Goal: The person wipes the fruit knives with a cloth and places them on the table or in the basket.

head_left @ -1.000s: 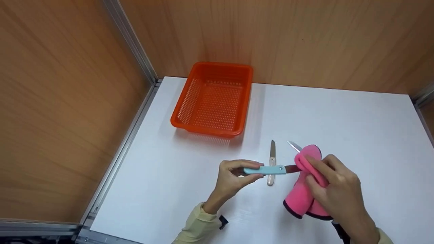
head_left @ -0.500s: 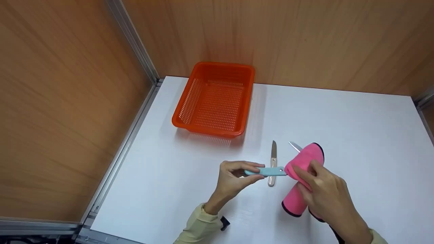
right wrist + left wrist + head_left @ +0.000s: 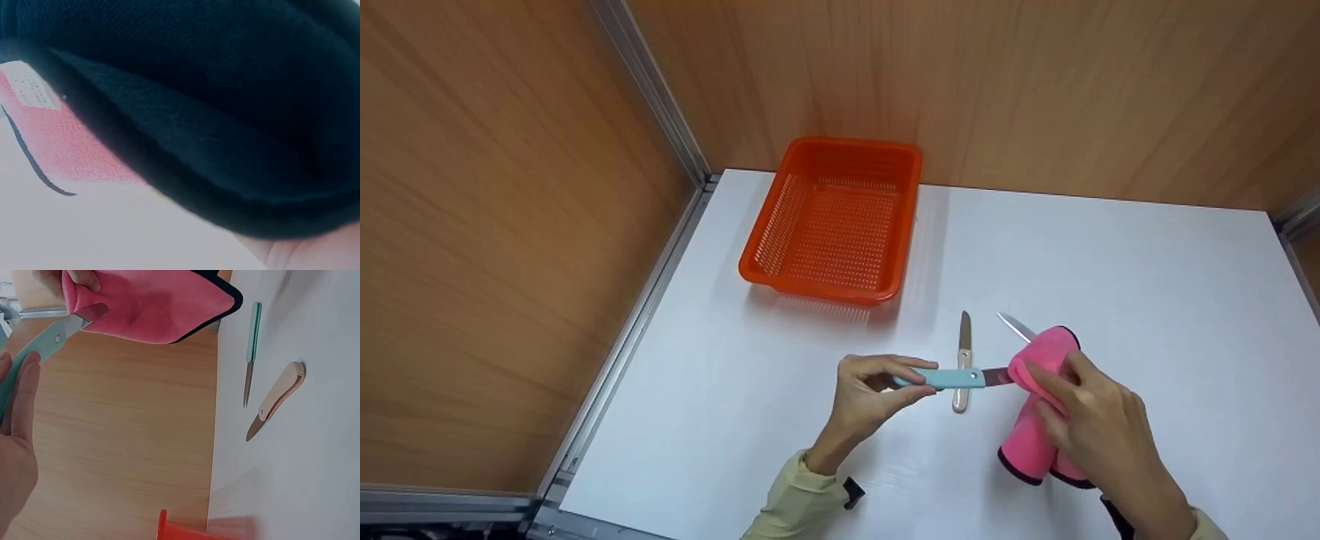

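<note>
My left hand [image 3: 855, 401] grips the light-blue handle of a paring knife [image 3: 949, 379], whose blade points right. A pink cloth [image 3: 1027, 442] with black edging is folded about the blade's tip end, and my right hand [image 3: 1110, 427] pinches it there between thumb and fingers. Part of the blade shows bare between handle and cloth; its tip is hidden in the head view. In the right wrist view the cloth's dark side fills most of the picture. On the table lies a knife with a beige handle [image 3: 283, 389], and beside it a knife with a teal handle [image 3: 255, 332].
An orange perforated basket [image 3: 904, 225] stands at the back left of the white table [image 3: 1147, 270]. Wood-grain panels [image 3: 997, 90] rise behind the table and at its left. The teal-handled knife's blade [image 3: 1015, 327] sticks out from behind the cloth.
My right hand first slid the cloth left along the blade up to the handle, then back right, so part of the blade shows again. My left hand has barely moved.
</note>
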Tool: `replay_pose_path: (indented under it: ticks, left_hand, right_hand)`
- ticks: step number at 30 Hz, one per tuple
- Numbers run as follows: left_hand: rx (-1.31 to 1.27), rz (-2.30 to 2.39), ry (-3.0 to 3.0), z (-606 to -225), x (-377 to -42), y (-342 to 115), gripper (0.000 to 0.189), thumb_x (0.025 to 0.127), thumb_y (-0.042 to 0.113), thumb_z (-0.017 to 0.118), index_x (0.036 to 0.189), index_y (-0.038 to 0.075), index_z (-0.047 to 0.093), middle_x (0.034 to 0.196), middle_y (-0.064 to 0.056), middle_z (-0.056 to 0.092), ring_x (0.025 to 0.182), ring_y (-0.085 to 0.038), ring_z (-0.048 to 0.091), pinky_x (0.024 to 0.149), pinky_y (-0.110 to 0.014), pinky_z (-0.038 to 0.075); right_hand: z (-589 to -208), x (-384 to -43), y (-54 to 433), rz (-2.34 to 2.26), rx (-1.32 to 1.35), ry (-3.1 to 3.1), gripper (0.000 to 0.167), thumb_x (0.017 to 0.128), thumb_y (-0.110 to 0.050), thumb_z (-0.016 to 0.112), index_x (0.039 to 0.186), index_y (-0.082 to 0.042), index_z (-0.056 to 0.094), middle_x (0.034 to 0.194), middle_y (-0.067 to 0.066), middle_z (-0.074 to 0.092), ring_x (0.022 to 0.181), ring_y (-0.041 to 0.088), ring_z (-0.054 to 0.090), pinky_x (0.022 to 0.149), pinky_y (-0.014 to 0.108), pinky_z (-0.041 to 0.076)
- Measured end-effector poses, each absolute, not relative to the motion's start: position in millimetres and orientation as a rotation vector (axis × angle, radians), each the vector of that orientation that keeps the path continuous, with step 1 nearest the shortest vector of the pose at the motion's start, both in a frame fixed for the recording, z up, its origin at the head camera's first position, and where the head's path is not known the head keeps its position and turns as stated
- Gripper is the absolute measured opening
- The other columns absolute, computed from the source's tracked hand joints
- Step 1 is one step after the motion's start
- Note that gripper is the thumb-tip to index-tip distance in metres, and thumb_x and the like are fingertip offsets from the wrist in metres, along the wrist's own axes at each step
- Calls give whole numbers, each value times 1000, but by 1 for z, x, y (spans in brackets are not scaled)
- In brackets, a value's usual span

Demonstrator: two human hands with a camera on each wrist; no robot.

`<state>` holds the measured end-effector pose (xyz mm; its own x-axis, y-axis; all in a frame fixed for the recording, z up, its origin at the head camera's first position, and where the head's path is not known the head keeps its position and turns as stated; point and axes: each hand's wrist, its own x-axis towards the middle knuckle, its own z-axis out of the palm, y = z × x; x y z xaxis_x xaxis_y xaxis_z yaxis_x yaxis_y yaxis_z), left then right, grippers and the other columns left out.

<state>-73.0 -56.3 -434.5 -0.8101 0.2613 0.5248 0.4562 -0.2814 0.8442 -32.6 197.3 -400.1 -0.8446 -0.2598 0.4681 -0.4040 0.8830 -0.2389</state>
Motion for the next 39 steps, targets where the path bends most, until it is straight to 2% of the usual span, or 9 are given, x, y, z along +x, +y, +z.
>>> replay_pose_path:
  ticks: [7,14,21,27,39]
  left_hand:
    - [-907,-2212,-1812,-436,-74,-59,8,73,-14,72,79,-14,67,89,-26,68,78,-30,70,54,-42,57]
    - [-927,-2182,-1828,-437,-74,-59,9,73,-14,73,80,-13,67,89,-26,68,78,-29,70,54,-41,57]
    - [-931,-2172,-1848,-437,-73,-61,9,73,-13,73,80,-13,67,90,-26,68,79,-28,70,56,-40,57]
    - [-944,-2158,-1852,-437,-73,-60,10,73,-14,73,79,-13,66,89,-25,69,77,-29,70,54,-39,57]
    - [-968,-2138,-1867,-435,-72,-57,9,73,-12,73,79,-11,67,90,-24,69,78,-27,70,55,-38,58]
  right_hand:
    - [-404,-34,203,473,439,-2637,49,56,6,84,102,-7,74,74,8,46,47,9,36,40,21,36]
    - [-404,-35,214,469,440,-2556,45,58,7,78,101,-7,74,74,7,46,48,7,31,39,19,31]
    - [-395,-33,222,519,377,-2507,38,62,4,76,99,-1,73,73,11,50,51,11,41,40,22,37]
    - [-386,-32,222,557,366,-2420,35,64,3,71,99,-1,74,73,11,52,52,13,45,40,20,37]
    - [-383,-29,206,593,459,-2369,35,64,-2,67,98,-4,75,71,7,51,50,7,38,38,16,31]
